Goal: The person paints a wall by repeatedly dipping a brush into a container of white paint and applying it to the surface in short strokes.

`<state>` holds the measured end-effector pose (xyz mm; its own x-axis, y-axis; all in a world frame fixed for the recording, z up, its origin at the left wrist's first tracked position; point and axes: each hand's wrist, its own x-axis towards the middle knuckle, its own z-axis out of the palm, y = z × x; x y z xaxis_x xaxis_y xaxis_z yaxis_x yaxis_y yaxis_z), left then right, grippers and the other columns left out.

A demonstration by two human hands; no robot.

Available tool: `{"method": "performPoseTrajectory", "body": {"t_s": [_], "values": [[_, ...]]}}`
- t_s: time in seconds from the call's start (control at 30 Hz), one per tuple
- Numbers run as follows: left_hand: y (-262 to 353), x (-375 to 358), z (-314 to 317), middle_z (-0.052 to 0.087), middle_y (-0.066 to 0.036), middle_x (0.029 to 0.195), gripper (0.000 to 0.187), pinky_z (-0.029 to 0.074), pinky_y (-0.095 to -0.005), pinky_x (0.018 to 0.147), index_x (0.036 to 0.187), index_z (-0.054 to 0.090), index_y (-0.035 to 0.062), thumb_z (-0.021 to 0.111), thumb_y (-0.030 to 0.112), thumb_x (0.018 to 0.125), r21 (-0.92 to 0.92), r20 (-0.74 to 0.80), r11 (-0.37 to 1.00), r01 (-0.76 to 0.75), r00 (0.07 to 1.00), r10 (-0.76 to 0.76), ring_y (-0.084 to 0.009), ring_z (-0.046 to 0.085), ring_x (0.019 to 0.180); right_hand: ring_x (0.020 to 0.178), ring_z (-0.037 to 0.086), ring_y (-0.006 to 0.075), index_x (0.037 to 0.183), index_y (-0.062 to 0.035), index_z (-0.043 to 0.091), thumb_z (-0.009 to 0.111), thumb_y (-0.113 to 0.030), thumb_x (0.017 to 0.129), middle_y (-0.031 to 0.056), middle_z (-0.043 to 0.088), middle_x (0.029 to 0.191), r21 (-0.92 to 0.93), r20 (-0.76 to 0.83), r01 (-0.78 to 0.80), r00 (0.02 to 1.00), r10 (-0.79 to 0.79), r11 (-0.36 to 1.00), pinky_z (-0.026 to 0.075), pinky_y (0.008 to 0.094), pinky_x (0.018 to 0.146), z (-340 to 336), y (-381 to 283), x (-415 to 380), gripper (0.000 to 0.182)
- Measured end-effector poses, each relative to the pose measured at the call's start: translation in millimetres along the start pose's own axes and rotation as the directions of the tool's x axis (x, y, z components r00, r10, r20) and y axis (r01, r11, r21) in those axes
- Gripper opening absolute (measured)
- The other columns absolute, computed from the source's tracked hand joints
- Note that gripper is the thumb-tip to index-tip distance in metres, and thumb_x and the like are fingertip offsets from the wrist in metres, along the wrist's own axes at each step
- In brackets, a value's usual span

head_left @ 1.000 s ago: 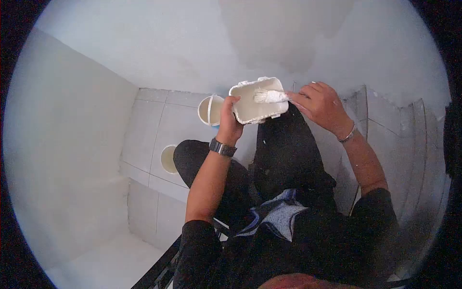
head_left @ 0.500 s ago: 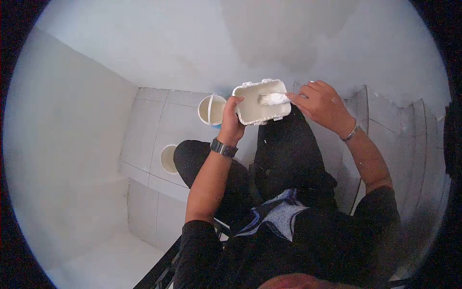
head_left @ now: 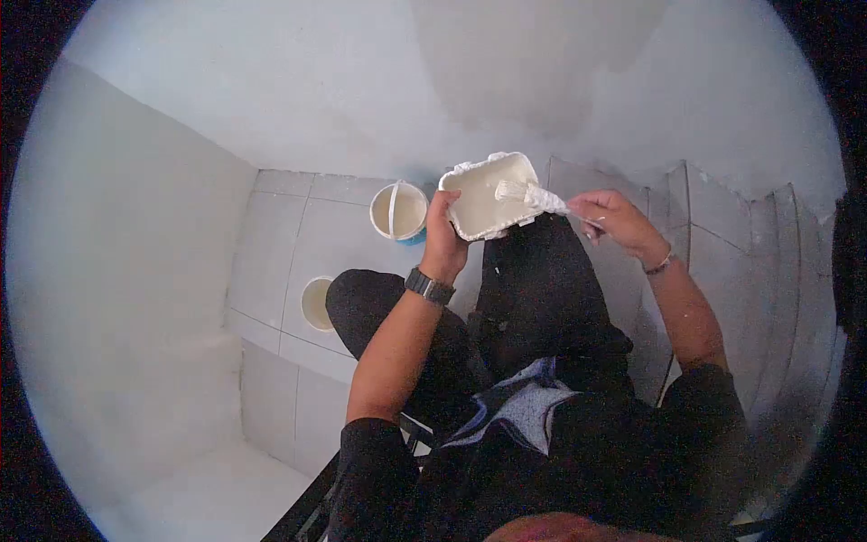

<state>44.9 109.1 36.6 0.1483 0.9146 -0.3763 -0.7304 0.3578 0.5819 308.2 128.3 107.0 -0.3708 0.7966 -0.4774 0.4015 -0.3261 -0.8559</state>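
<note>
My left hand (head_left: 444,233) grips the left side of a white rectangular paint tub (head_left: 458,219), its thumb hooked over the rim. Dried paint crusts the tub's edge, and pale paint (head_left: 483,197) covers the inside. In my right hand (head_left: 617,222) is a paintbrush (head_left: 542,199), held by the handle with fingers closed round it. The brush's white-coated bristles point left and overlap the tub's right side in this view. Both hands are above my knees, close in front of the wall.
A bucket with a white handle (head_left: 398,211) stands on the tiled floor left of the tub. Nearer my left knee is another pale round container (head_left: 316,303). Tiled steps (head_left: 713,235) lie to the right. The wall ahead (head_left: 542,72) has a darker grey patch.
My right hand has moved down and slightly right, drawing the brush back from the tub's middle to its right rim. The tub has tilted a little.
</note>
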Motion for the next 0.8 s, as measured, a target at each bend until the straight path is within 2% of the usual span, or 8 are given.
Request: {"method": "performPoseTrajectory", "body": {"t_s": [0.1, 0.23, 0.3, 0.37, 0.47, 0.57, 0.63, 0.8], "values": [[-3.2, 1.9, -6.3, 0.056, -0.013, 0.117, 0.048, 0.053, -0.0456, 0.082, 0.124, 0.046, 0.0021, 0.046, 0.031, 0.086, -0.022, 0.009, 1.000, 0.005, 1.000, -0.005, -0.0287, 0.058, 0.106, 0.050, 0.040, 0.0048, 0.102, -0.0013, 0.065, 0.052, -0.030, 0.096, -0.0060, 0.042, 0.057, 0.195, 0.071, -0.045, 0.997, 0.032, 0.980, 0.039, 0.0228, 0.049, 11.0, 7.8, -5.6, 0.032], [-8.4, 5.7, -11.4, 0.056, -0.013, 0.118, 0.048, 0.052, -0.0423, 0.084, 0.125, 0.045, 0.0025, 0.045, 0.032, 0.087, -0.001, -0.023, 1.000, -0.001, 1.000, 0.001, -0.0279, 0.058, 0.107, 0.050, 0.038, 0.0060, 0.102, -0.0003, 0.063, 0.047, -0.028, 0.098, -0.0060, 0.038, 0.057, 0.287, -0.054, -0.049, 0.996, 0.068, 0.957, 0.038, 0.0230, 0.049, 29.2, 16.8, -9.1, 0.033], [-9.5, 4.1, -6.9, 0.055, -0.014, 0.120, 0.051, 0.053, -0.0456, 0.083, 0.127, 0.043, 0.0023, 0.044, 0.033, 0.087, -0.033, 0.097, 0.999, -0.018, 0.995, 0.021, -0.0296, 0.057, 0.109, 0.050, 0.039, 0.0066, 0.103, -0.0001, 0.063, 0.045, -0.028, 0.098, -0.0055, 0.038, 0.057, 0.343, -0.098, -0.018, 0.994, 0.055, 0.939, 0.038, 0.0232, 0.050, 35.1, 28.3, -11.3, 0.033], [-8.1, -1.5, 1.2, 0.054, -0.016, 0.121, 0.054, 0.054, -0.0501, 0.081, 0.130, 0.040, 0.0017, 0.041, 0.034, 0.087, -0.072, 0.113, 0.997, -0.012, 0.993, 0.020, -0.0327, 0.056, 0.111, 0.050, 0.041, 0.0081, 0.105, -0.0004, 0.061, 0.043, -0.027, 0.098, -0.0036, 0.040, 0.057, 0.443, -0.197, 0.156, 0.978, -0.073, 0.883, 0.038, 0.0244, 0.050, 40.9, 40.5, -12.7, 0.032], [-15.0, 3.9, -8.6, 0.050, -0.017, 0.128, 0.059, 0.053, -0.0549, 0.080, 0.133, 0.037, 0.0032, 0.037, 0.039, 0.087, -0.026, 0.145, 0.999, -0.043, 0.988, 0.046, -0.0371, 0.054, 0.112, 0.049, 0.047, 0.0120, 0.102, -0.0019, 0.062, 0.045, -0.029, 0.097, -0.0003, 0.047, 0.056, 0.516, -0.398, 0.315, 0.912, -0.103, 0.796, 0.039, 0.0261, 0.048, 45.2, 51.8, -7.6, 0.033], [-16.2, 2.2, -4.6, 0.048, -0.018, 0.132, 0.063, 0.053, -0.0553, 0.080, 0.135, 0.036, 0.0054, 0.034, 0.046, 0.086, 0.012, 0.166, 0.999, -0.047, 0.985, 0.044, -0.0391, 0.053, 0.114, 0.052, 0.048, 0.0116, 0.105, -0.0017, 0.060, 0.045, -0.026, 0.097, 0.0005, 0.050, 0.060, 0.434, -0.520, 0.268, 0.854, -0.004, 0.860, 0.040, 0.0260, 0.050, 27.5, 57.0, 2.7, 0.030], [-13.4, -2.3, 3.8, 0.051, -0.019, 0.128, 0.060, 0.054, -0.0538, 0.078, 0.134, 0.036, 0.0027, 0.035, 0.038, 0.086, -0.031, 0.129, 0.999, -0.039, 0.991, 0.043, -0.0363, 0.057, 0.110, 0.051, 0.050, 0.0121, 0.103, -0.0020, 0.061, 0.047, -0.026, 0.095, 0.0012, 0.053, 0.060, 0.434, -0.552, 0.302, 0.833, -0.015, 0.849, 0.040, 0.0264, 0.050, 12.7, 60.7, 16.4, 0.029], [-12.0, -6.5, 10.5, 0.049, -0.018, 0.130, 0.062, 0.054, -0.0538, 0.078, 0.135, 0.036, 0.0038, 0.035, 0.041, 0.085, -0.003, 0.127, 0.997, -0.076, 0.989, 0.075, -0.0364, 0.055, 0.112, 0.054, 0.049, 0.0106, 0.106, -0.0005, 0.061, 0.049, -0.028, 0.095, 0.0005, 0.051, 0.061, 0.353, -0.643, 0.329, 0.765, -0.029, 0.876, 0.040, 0.0255, 0.052, -29.8, 19.2, 45.7, 0.032]]}}
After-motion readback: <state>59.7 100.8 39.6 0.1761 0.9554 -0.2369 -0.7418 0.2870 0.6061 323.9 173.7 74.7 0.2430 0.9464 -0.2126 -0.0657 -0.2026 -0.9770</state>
